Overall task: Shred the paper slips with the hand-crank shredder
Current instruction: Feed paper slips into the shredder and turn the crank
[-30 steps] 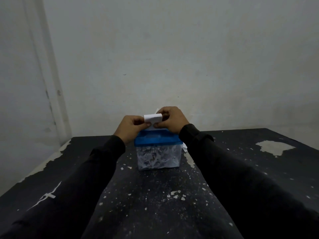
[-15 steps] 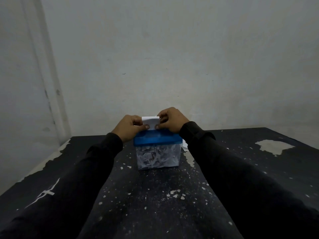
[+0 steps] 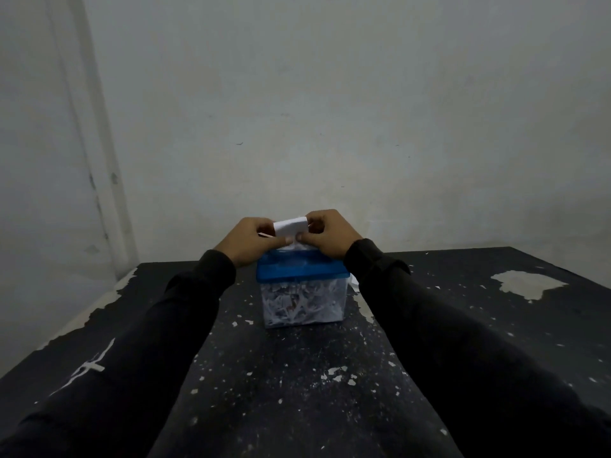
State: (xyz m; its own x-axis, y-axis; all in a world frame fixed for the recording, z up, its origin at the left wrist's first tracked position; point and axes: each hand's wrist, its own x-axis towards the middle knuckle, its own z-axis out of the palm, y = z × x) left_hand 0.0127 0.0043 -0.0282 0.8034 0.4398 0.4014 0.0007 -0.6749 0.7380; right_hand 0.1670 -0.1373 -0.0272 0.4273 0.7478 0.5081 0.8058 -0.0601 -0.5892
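A small shredder [image 3: 302,279] with a blue lid and a clear bin full of white shreds stands in the middle of the black table [image 3: 297,375]. Just above its lid I hold a folded white paper slip [image 3: 290,227] upright between both hands. My left hand [image 3: 251,241] pinches the slip's left edge and my right hand [image 3: 327,233] pinches its right edge. The slip's lower end reaches down to the lid behind my fingers. The crank is hidden.
More white paper [image 3: 354,285] peeks out behind the shredder's right side. Paper flecks [image 3: 337,375] litter the table in front. Paint has peeled off at the table's right [image 3: 525,284] and left edge [image 3: 109,302]. A bare wall [image 3: 330,127] stands close behind.
Both hands have stayed above the lid, shifting the slip slightly; its top edge now tilts up to the right.
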